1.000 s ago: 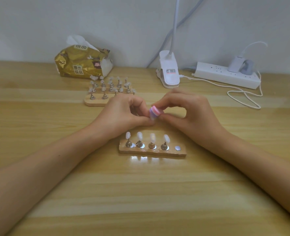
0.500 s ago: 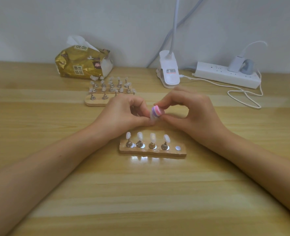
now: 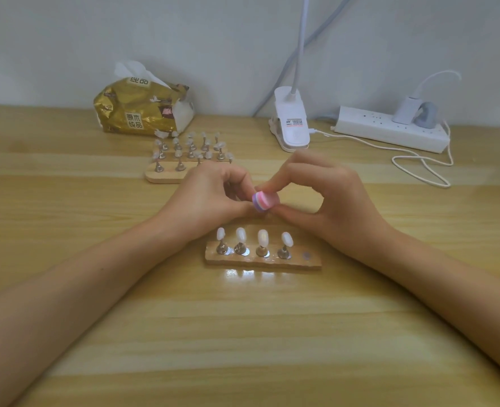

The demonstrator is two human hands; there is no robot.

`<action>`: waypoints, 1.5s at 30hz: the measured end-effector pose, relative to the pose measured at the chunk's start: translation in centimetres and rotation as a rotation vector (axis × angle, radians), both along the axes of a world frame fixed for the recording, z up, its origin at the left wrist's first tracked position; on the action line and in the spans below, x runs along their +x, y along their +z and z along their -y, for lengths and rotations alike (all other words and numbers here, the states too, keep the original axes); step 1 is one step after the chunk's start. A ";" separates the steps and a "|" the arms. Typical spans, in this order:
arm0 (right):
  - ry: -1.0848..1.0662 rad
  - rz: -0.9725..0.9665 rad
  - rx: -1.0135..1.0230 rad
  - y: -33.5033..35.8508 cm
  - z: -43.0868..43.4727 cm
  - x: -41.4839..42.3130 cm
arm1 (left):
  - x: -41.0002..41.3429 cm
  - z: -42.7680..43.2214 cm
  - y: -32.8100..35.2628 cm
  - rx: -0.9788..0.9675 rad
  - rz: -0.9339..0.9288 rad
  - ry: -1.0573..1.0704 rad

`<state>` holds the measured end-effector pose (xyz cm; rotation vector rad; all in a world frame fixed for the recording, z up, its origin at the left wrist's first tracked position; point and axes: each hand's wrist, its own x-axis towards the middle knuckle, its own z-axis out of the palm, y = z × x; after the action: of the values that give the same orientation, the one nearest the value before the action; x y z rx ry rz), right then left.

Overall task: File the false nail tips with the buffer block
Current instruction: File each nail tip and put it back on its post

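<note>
right hand [image 3: 331, 207] pinches buffer block [image 3: 262, 202]; left hand [image 3: 204, 201] curled against it, grip hidden, cannot tell. four nail tips [image 3: 263, 237] on stand [image 3: 272, 263] below hands, fifth slot [image 3: 307, 255] bare. filing probably midway.

Left hand [image 3: 210, 198] grip contents hidden; lamp neck [image 3: 302, 39] cut @ top.

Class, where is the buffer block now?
Head view, centre: the buffer block is pinched by the right hand, beside the left hand, just beyond the near wooden stand.
</note>
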<state>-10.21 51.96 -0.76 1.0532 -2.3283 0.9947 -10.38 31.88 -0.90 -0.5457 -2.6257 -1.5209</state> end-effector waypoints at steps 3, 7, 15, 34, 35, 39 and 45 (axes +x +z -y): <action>-0.024 0.053 -0.028 0.0 0.1 -0.1 | -0.1 0.0 0.0 -0.005 0.004 0.009; -0.021 -0.005 0.000 0.0 0.2 0.0 | -0.1 0.0 -0.1 -0.001 -0.002 0.010; -0.029 0.031 0.003 0.0 0.0 -0.1 | 0.0 0.1 0.0 -0.011 -0.008 0.018; -0.040 0.071 -0.012 0.0 0.2 0.0 | 0.0 0.0 0.0 -0.020 -0.016 0.022; -0.051 0.077 -0.024 0.1 0.1 0.0 | -0.1 0.0 0.0 -0.019 -0.016 0.023; -0.027 0.023 -0.010 -0.1 0.2 0.1 | -0.1 0.1 -0.1 -0.022 -0.025 0.019; -0.052 0.017 0.001 -0.1 0.3 0.0 | -0.1 0.1 -0.1 -0.020 -0.013 0.014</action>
<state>-10.17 51.68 -0.86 0.9834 -2.3570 0.9867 -10.44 31.79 -0.99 -0.5352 -2.6324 -1.4832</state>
